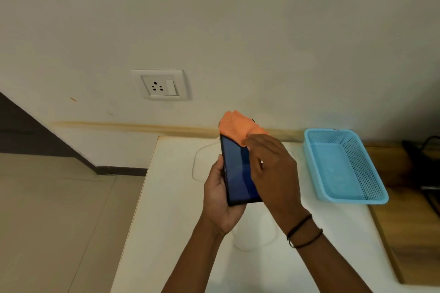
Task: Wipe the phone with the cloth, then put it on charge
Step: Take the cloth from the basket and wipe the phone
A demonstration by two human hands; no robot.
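Cream wall runs behind a white table (166, 221), with a socket (160, 85) set in it to the far left and a blue basket (342, 166) on the table to the right. Over the table the left hand (219, 200) cradles the phone (238, 169) from underneath, its thumb curled over the left edge and its other fingers hidden behind, so the dark screen faces up, steady enough to be rubbed. The right hand (271, 173) reaches across from the right and grips the orange cloth (234, 125). Its fingers are drawn close together, bunching the cloth and pressing it onto the far end of the screen, and loose cloth spills past the phone's far edge. Wiping looks under way, charging not yet begun. What seems to be a white cable (193, 166) loops on the table beneath the hands — likely the charger lead, though no plug is visible.
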